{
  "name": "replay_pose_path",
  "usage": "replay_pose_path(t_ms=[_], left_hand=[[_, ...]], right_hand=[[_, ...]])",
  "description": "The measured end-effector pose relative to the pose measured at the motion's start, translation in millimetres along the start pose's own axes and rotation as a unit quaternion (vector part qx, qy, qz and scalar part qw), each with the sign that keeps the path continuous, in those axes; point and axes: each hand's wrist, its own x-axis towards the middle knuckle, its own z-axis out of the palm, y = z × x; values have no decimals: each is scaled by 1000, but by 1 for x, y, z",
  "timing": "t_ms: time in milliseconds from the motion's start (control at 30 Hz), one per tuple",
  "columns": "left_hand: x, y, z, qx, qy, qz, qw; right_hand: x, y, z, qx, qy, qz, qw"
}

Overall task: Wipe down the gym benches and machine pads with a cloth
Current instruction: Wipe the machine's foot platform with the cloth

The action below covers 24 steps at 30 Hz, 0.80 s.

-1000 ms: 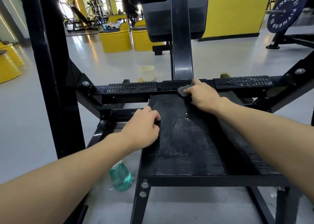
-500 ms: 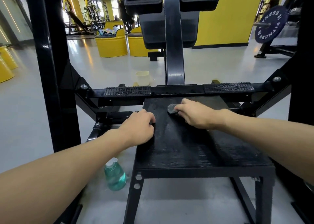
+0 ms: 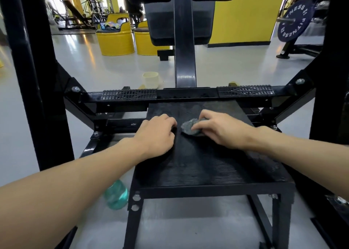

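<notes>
Cloth point(image 3: 188, 129) held on the bench point(image 3: 207, 169) by the right hand point(image 3: 221, 129).
The cloth is gripped under curled fingers at the bench's middle. The left hand point(image 3: 156, 135), fingers curled on nothing, is rested at the bench's left edge, just beside the cloth.

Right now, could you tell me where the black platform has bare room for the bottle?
The middle of the platform is crowded: left hand resting, right hand holding the cloth. Bare: the near half, from the hands to the front edge, and a narrower strip before the crossbar.
</notes>
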Motion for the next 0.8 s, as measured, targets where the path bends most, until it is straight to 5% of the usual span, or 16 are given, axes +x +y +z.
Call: replay_pose_path(t_ms=[333,633,800], left_hand=[[0,15,0,84,-76,-15,993],[11,34,-1,76,-109,-61,989],[20,39,-3,-22,-85,4,996]], right_hand=[[46,84,5,-99,43,227,968],[12,19,-14,-46,-36,155,986],[-43,-28,-24,11,-66,95,993]])
